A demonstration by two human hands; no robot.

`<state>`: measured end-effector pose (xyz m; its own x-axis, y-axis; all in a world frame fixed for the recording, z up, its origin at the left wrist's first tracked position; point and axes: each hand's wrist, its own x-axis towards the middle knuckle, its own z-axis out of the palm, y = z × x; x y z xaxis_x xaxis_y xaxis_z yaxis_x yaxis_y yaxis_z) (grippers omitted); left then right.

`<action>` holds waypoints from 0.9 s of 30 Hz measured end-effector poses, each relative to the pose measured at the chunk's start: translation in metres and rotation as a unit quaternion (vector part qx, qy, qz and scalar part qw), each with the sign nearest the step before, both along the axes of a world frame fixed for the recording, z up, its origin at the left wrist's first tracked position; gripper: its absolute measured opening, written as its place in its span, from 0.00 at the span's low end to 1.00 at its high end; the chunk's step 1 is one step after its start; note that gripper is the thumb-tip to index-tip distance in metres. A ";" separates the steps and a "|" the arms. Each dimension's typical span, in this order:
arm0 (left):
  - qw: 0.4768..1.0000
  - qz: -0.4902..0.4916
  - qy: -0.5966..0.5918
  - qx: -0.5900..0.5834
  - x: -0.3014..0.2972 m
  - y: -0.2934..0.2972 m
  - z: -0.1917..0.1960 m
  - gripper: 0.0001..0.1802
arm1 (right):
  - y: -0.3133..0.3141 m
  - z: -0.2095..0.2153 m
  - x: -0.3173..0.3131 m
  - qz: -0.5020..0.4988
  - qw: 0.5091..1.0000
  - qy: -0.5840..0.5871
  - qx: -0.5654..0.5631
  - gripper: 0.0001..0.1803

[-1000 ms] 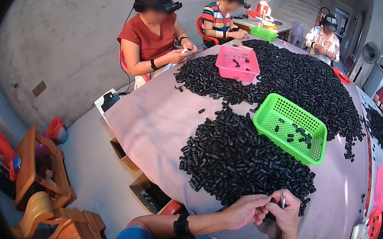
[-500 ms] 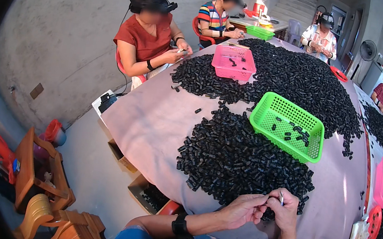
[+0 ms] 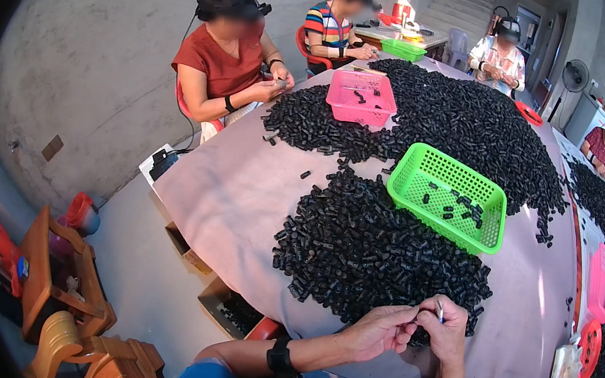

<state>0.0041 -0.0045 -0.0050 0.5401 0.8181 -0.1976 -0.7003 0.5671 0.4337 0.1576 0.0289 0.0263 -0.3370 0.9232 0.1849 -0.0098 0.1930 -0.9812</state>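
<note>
A: Left hand (image 3: 381,335), state?
B: Grasping. Thumb and fingers pinch a small dark piece (image 3: 415,321), mostly hidden by the fingertips; its exact shape cannot be made out.

A: Right hand (image 3: 445,331)?
B: Grasping too. Fingers curled round a slim metallic tool (image 3: 440,309), one end pointing up past the knuckles. The fingertips of both hands meet at the dark piece.

A: Position of piece and tool?
B: Both held up in the hands, by the near edge of the tabletop (image 3: 227,187), in front of the near pile (image 3: 378,251) of short black cylindrical pieces. Whether the hands touch that pile: cannot tell.

A: Other items on the tabletop?
B: Green basket (image 3: 464,176), just beyond the near pile, tilted slightly in view, a few black pieces inside. Pink basket (image 3: 357,113) farther off, toward the left edge, also with a few pieces. A larger pile (image 3: 476,127) spreads from there toward the far edge.

A: Surroundings?
B: Co-worker in a red top (image 3: 229,59) seated at the left edge, hands together. Another in a striped shirt (image 3: 325,29) farther along the same edge. Cardboard box (image 3: 212,300) below the near left corner, black pieces in it.
</note>
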 end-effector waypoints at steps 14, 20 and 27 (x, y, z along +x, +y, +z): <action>1.000 -0.002 0.006 -0.007 0.000 0.000 0.001 0.10 | 0.000 -0.002 0.002 -0.002 1.000 -0.014 0.000 0.02; 1.000 -0.002 0.009 -0.004 -0.001 0.000 -0.001 0.10 | -0.001 0.000 0.000 -0.001 1.000 0.004 -0.014 0.01; 1.000 -0.002 0.015 -0.008 -0.001 0.001 0.001 0.11 | -0.001 0.001 0.000 0.002 1.000 0.009 -0.015 0.01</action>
